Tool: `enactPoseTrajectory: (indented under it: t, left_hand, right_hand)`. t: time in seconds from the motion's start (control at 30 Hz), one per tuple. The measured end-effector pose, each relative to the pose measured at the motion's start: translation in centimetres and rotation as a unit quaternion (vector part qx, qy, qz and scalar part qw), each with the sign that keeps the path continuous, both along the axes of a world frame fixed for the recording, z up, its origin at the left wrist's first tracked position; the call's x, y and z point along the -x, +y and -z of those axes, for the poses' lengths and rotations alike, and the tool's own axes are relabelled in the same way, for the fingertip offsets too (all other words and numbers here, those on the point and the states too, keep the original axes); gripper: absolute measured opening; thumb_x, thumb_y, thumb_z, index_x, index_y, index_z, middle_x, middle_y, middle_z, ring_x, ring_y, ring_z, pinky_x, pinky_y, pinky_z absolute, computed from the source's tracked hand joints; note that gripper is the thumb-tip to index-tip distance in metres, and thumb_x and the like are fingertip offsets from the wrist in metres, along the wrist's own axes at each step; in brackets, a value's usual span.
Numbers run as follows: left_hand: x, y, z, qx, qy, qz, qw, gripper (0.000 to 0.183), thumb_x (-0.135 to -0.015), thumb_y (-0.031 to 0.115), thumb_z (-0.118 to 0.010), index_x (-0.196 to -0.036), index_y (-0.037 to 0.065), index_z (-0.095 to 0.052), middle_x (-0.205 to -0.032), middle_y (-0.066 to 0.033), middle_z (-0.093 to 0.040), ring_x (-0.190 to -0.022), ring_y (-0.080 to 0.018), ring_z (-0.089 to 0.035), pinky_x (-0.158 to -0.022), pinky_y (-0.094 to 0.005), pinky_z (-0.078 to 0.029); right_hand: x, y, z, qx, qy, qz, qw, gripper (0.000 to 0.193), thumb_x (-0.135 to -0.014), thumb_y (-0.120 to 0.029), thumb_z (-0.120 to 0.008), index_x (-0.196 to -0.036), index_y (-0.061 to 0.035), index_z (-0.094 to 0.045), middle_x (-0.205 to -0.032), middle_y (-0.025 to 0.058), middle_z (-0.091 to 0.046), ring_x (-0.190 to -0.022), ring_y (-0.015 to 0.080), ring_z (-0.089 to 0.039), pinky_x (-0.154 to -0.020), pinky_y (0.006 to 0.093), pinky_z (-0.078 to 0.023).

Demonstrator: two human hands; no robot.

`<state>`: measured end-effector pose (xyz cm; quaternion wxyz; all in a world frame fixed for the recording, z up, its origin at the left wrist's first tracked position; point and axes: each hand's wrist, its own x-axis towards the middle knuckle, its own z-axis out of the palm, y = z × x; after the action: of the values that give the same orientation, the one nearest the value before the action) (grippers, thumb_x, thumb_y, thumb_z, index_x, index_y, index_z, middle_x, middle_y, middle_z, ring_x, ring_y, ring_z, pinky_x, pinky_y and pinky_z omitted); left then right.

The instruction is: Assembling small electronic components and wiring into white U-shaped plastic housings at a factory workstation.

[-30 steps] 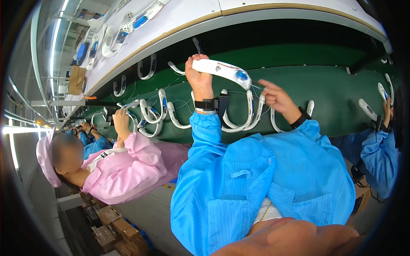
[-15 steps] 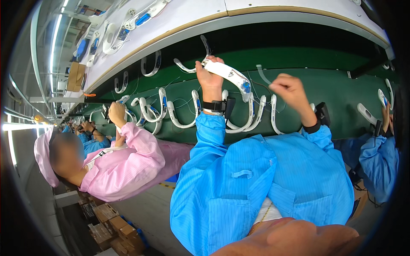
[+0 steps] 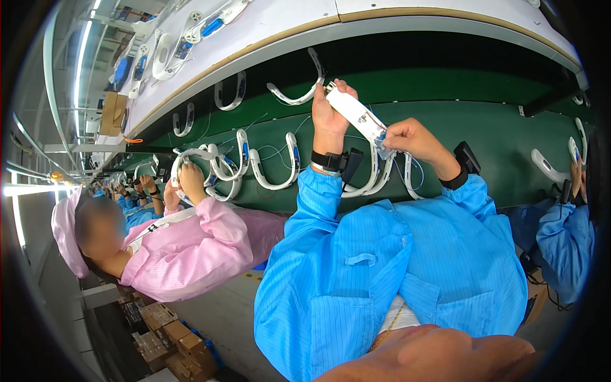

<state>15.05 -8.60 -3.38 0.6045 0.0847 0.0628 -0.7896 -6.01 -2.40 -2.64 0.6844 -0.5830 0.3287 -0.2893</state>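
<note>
My left hand (image 3: 330, 113) is wrapped round the upper end of a white curved plastic housing (image 3: 351, 109), held tilted above the green work surface (image 3: 484, 137). Small blue and metallic parts show at the housing's lower end. There my right hand (image 3: 414, 138) has its fingers pinched together against the housing; what lies right under the fingertips is too small to make out. Below the housing stand several white U-shaped pieces (image 3: 364, 188) with thin cables. Another white U-shaped piece (image 3: 298, 100) lies just beyond my left hand.
A raised white shelf (image 3: 280, 22) with a wooden edge runs along the far side, bearing white parts. To my left a person in pink (image 3: 191, 248) handles a white curved piece. At the right edge a person in blue (image 3: 560, 248) works beside more white pieces (image 3: 548, 167).
My right hand has moved left and down to meet the housing's lower end. The housing has turned steeper in my left hand. A pale strip near my right hand no longer shows.
</note>
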Motion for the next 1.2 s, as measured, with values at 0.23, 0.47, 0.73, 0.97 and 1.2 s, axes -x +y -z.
enactPoseTrajectory:
  t: [0.23,0.47,0.73,0.97,1.2]
  left_hand:
    - [0.4,0.4,-0.5,-0.012,-0.011,0.007,1.000,0.044,-0.098,0.046,-0.035,-0.089,0.005,-0.049,-0.075,-0.0072,-0.053,-0.068,-0.0198,-0.051,-0.071,-0.0334,-0.047]
    - [1.9,0.6,0.1,-0.018,-0.038,-0.026,0.999,0.043,-0.097,0.047,-0.037,-0.091,0.006,-0.049,-0.074,-0.0069,-0.052,-0.068,-0.0194,-0.050,-0.071,-0.0338,-0.047]
    - [4.8,2.8,-0.9,0.053,-0.184,-0.112,0.975,0.054,-0.092,0.061,-0.035,-0.104,0.011,-0.048,-0.077,-0.0072,-0.052,-0.070,-0.0201,-0.050,-0.071,-0.0384,-0.044]
    - [5.9,3.1,-0.9,0.062,-0.241,-0.142,0.958,0.070,-0.088,0.072,-0.024,-0.110,0.009,-0.048,-0.081,-0.0097,-0.053,-0.071,-0.0222,-0.050,-0.071,-0.0406,-0.043]
    - [6.2,3.8,0.0,0.121,-0.241,-0.160,0.950,0.067,-0.091,0.068,-0.022,-0.114,0.010,-0.045,-0.079,-0.0098,-0.053,-0.070,-0.0220,-0.050,-0.068,-0.0407,-0.043]
  right_hand:
    - [0.5,0.0,0.3,-0.045,-0.016,0.050,0.998,0.016,-0.083,-0.011,-0.061,-0.070,-0.0024,-0.063,-0.060,-0.0032,-0.053,-0.055,0.0029,-0.043,-0.051,0.0199,-0.032]
    - [-0.5,1.2,1.2,-0.015,-0.038,0.108,0.993,0.016,-0.084,-0.011,-0.062,-0.072,-0.0007,-0.062,-0.059,-0.0034,-0.051,-0.055,0.0031,-0.044,-0.050,0.0211,-0.033]
    - [-1.5,1.6,1.6,0.219,0.146,0.243,0.934,0.013,-0.084,-0.012,-0.064,-0.079,0.0006,-0.066,-0.061,0.0003,-0.059,-0.054,0.0060,-0.050,-0.050,0.0218,-0.038]
    - [-1.7,1.4,3.9,-0.058,-0.038,0.227,0.971,0.012,-0.084,-0.011,-0.065,-0.078,-0.0008,-0.062,-0.061,0.0025,-0.059,-0.052,0.0084,-0.053,-0.049,0.0206,-0.041]
    - [-1.8,2.5,4.7,-0.168,-0.140,0.254,0.942,0.025,-0.085,-0.006,-0.063,-0.106,0.0010,-0.052,-0.067,0.0096,-0.063,-0.056,0.0113,-0.057,-0.053,0.0230,-0.048]
